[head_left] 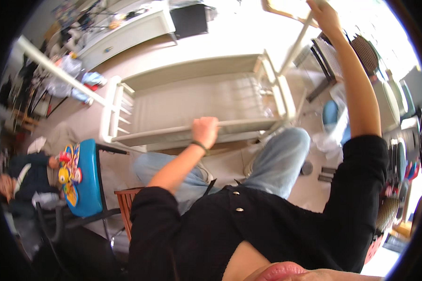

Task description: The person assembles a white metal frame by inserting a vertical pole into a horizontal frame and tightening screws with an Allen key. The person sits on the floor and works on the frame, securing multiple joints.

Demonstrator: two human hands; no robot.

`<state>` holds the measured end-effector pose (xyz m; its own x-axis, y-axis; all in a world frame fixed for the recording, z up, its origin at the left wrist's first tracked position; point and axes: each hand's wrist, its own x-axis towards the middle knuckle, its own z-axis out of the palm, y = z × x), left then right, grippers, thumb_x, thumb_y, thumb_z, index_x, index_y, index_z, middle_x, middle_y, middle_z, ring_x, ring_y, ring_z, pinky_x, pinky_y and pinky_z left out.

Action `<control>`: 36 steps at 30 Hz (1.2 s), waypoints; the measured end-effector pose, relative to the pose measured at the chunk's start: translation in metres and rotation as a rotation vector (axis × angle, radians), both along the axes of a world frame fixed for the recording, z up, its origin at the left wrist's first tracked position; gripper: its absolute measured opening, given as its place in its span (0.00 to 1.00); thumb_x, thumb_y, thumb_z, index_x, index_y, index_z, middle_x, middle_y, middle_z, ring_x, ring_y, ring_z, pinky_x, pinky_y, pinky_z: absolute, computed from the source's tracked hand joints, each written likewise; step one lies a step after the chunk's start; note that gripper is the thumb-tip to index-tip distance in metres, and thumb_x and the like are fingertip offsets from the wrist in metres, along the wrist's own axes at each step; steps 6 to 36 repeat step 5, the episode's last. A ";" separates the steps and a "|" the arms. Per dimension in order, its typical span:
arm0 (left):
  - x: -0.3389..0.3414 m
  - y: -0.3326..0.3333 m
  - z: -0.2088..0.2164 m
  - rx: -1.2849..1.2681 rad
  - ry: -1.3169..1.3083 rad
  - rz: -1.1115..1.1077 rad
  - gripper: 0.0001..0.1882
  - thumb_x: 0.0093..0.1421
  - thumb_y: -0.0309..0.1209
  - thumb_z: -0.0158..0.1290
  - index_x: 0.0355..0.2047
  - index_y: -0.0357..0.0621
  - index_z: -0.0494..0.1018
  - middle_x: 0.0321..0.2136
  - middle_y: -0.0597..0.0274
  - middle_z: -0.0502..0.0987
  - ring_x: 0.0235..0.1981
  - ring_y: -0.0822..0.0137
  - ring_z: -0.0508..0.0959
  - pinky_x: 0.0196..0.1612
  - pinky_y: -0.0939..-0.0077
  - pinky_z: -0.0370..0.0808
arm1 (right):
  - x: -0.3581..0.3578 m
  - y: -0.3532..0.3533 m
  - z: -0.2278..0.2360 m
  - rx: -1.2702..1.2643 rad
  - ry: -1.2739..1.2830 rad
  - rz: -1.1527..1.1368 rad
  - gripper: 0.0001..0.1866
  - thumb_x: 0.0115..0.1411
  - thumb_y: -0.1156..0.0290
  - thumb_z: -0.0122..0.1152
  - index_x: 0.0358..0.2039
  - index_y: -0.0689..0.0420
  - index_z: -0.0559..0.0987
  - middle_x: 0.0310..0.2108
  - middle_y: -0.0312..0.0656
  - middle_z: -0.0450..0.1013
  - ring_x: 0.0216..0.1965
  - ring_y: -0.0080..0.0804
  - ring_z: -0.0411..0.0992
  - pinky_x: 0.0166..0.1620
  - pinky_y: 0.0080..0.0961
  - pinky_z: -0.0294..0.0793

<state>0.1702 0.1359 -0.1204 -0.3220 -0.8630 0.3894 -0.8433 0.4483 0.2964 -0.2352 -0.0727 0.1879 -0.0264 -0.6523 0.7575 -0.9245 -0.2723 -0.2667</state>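
A cream-white crib-like bed frame (147, 136) stands in front of my knees, with a pale padded base (187, 100) inside and slatted ends. My left hand (205, 131) is closed over its near top rail, fingers wrapped round it. At the upper right, my right hand (324, 18) is raised and closed round the upper part of a pale upright post (297, 47) that rises from the frame's right end. Another pale post (61, 72) slants up from the left end. The upper end of the right post is partly hidden by my hand.
On the left, a person (33, 175) sits by a blue seat (91, 178) with colourful toys (69, 175). A white drawer unit (131, 37) and a black box (190, 21) stand at the back. Chairs (327, 58) and plastic bags (330, 140) crowd the right side.
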 end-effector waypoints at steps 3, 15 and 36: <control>0.035 0.014 -0.043 -0.030 0.039 0.127 0.08 0.47 0.33 0.58 0.18 0.49 0.70 0.21 0.60 0.75 0.29 0.54 0.75 0.31 0.56 0.66 | 0.072 0.001 -0.041 0.092 -0.244 0.083 0.27 0.59 0.46 0.56 0.38 0.62 0.80 0.33 0.47 0.78 0.37 0.38 0.75 0.42 0.33 0.72; 0.054 0.009 -0.054 -0.003 0.018 0.204 0.06 0.48 0.33 0.57 0.19 0.50 0.71 0.21 0.60 0.75 0.29 0.54 0.74 0.31 0.56 0.65 | 0.095 -0.026 -0.054 0.071 -0.437 0.098 0.26 0.60 0.49 0.56 0.47 0.58 0.77 0.38 0.44 0.78 0.38 0.38 0.75 0.42 0.32 0.72; 0.054 0.009 -0.054 -0.003 0.018 0.204 0.06 0.48 0.33 0.57 0.19 0.50 0.71 0.21 0.60 0.75 0.29 0.54 0.74 0.31 0.56 0.65 | 0.095 -0.026 -0.054 0.071 -0.437 0.098 0.26 0.60 0.49 0.56 0.47 0.58 0.77 0.38 0.44 0.78 0.38 0.38 0.75 0.42 0.32 0.72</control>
